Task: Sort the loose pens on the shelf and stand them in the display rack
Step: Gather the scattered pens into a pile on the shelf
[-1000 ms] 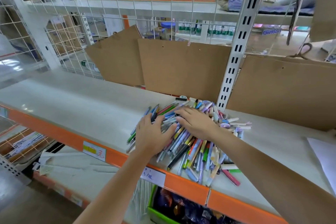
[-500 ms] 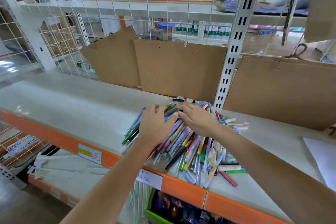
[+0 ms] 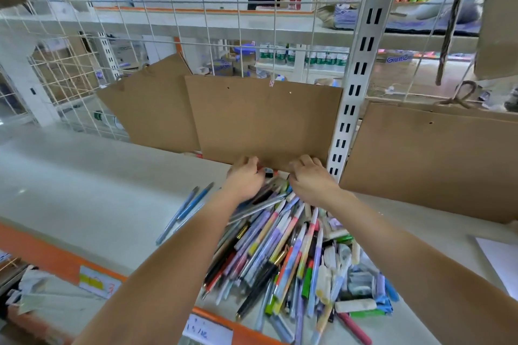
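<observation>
head view: left hand (image 3: 244, 179) and right hand (image 3: 311, 180) curl into the pens (image 3: 283, 246), probably to gather them; whether they clamp any, i cannot tell.

- Left hand (image 3: 244, 178): arm extended forward, knuckles up, fingers curled downward.
- Right hand (image 3: 311, 180): arm extended alongside, fingers likewise curled, just beside the left.

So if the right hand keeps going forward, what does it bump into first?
Probably the brown cardboard sheet standing at the back of the shelf. The right hand looks close to its bottom edge, though depth is unclear.
</observation>
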